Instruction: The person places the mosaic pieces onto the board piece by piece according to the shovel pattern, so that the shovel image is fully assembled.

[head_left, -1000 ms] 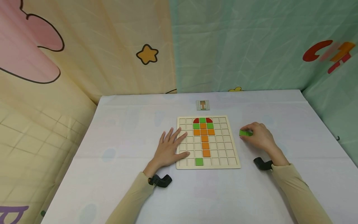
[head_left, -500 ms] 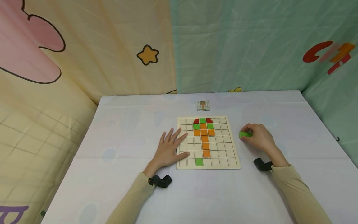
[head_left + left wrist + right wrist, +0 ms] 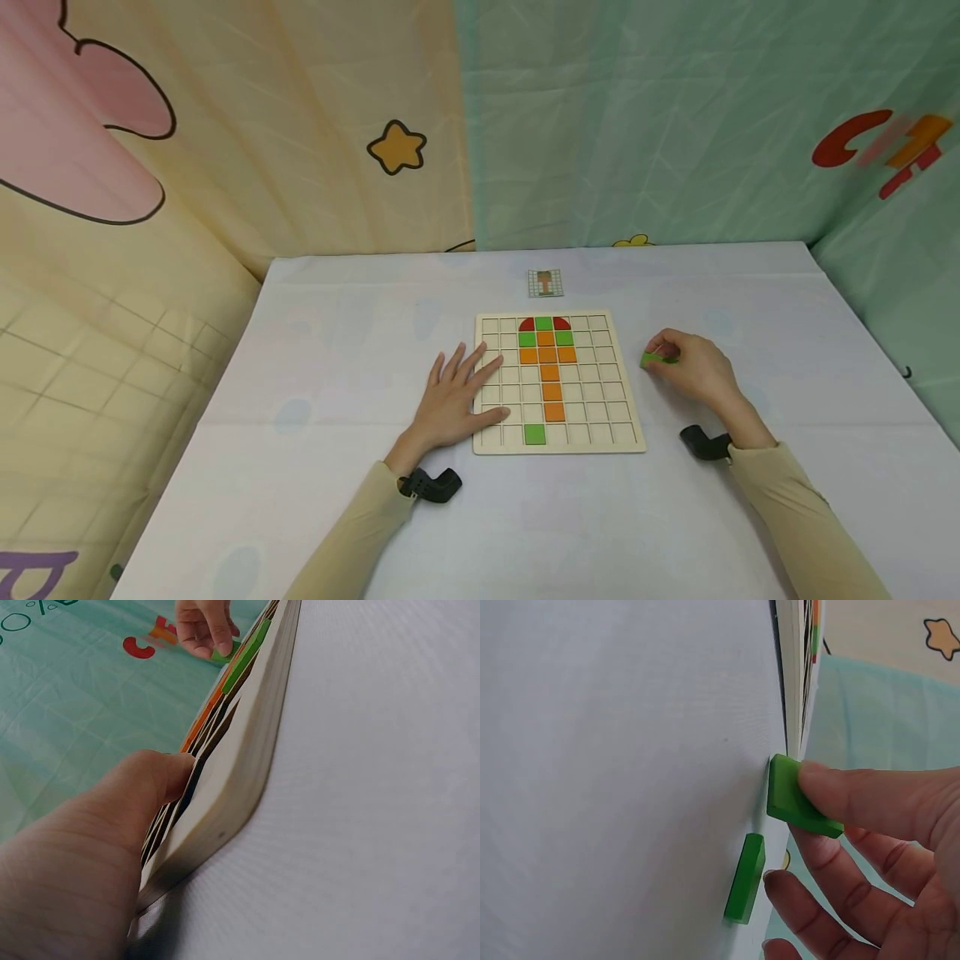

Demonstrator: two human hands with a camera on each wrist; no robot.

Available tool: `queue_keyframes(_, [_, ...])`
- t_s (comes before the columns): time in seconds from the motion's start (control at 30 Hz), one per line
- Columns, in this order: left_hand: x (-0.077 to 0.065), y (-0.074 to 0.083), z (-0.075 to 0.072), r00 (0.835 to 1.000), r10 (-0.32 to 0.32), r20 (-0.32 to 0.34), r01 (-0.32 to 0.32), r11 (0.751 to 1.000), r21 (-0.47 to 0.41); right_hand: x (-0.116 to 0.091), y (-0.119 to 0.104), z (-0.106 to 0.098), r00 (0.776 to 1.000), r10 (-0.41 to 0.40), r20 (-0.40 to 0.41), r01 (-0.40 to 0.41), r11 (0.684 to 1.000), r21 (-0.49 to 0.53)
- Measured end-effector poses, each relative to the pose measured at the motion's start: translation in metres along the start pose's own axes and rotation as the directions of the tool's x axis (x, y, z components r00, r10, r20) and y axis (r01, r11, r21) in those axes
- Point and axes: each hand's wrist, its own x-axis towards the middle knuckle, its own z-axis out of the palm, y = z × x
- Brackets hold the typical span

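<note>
The wooden grid board (image 3: 600, 410) lies flat on the table. Spread across its left side is my left hand (image 3: 447, 408), fingers straight and thumb on the lower left squares. To the right of the board, my right hand (image 3: 693, 364) pinches a green square tile (image 3: 789, 796) between thumb and fingers, close over the cloth. Another green tile (image 3: 745, 881) rests on the table just beside those fingertips. Orange tiles (image 3: 550, 373) form a T-like column on the board, with green tiles (image 3: 543, 322) and red rounded tiles (image 3: 527, 324) at its top. One green tile (image 3: 535, 434) sits in the bottom row.
A small pattern card (image 3: 544, 282) with a printed grid lies behind the board. The table has a white cloth (image 3: 337, 350). Printed curtains (image 3: 645, 125) rise at the back and both sides. Each wrist wears a black camera mount (image 3: 431, 485).
The green tile in my right hand has tilted, first showing more of its face and now looking thinner. My left hand and the tiles on the board stay put.
</note>
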Motion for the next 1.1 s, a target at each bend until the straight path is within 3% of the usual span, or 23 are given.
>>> queue_keyframes(0.27, [-0.001, 0.001, -0.002, 1.0, -0.001, -0.002, 0.001, 1.0, -0.005, -0.002, -0.011, 0.001, 1.0, -0.001, -0.007, 0.001, 0.998, 0.066])
queue_keyframes(0.57, [0.0, 0.001, -0.003, 1.0, -0.013, 0.008, 0.013, 1.0, 0.0, -0.006, -0.033, 0.007, 0.995, -0.084, 0.055, 0.073, 0.98, 0.184])
queue_keyframes(0.87, [0.0, 0.0, -0.001, 1.0, 0.011, -0.021, -0.011, 1.0, -0.013, -0.013, -0.053, 0.017, 0.97, -0.188, 0.152, 0.132, 0.94, 0.315])
queue_keyframes(1.1, [0.0, 0.0, -0.001, 1.0, 0.008, -0.018, -0.008, 1.0, -0.011, -0.018, -0.068, 0.026, 0.946, -0.233, 0.225, 0.152, 0.932, 0.33])
